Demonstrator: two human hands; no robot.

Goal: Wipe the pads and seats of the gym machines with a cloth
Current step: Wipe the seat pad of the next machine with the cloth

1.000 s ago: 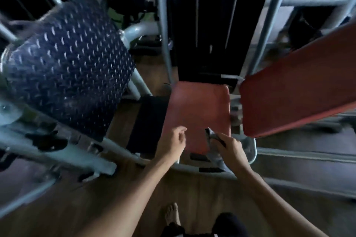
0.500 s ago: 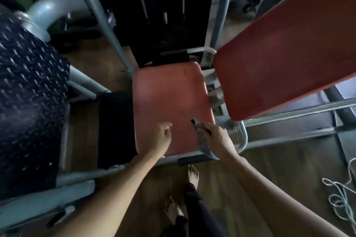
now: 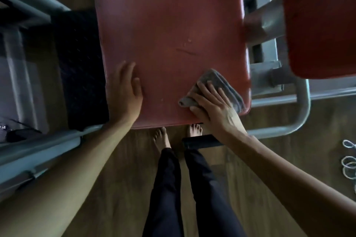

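Now, head view: pressing grey cloth (image 3: 215, 76) flat onto near right corner of red seat (image 3: 169, 25) under straight-fingered right hand (image 3: 212, 109), nothing pinched; bracing left hand (image 3: 124, 92), spread and empty, on the near left edge. Could slide off that corner on an outward stroke, being merely pressed, not gripped.

Red seat pad (image 3: 169, 25): folded grey cloth (image 3: 217, 76) at near right corner; wooden floor (image 3: 127, 188) beneath.

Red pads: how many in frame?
2. The seat pad fills the centre, cloth on its near right corner; the second pad is upper right, cut by the frame edge. Others may be off-frame.
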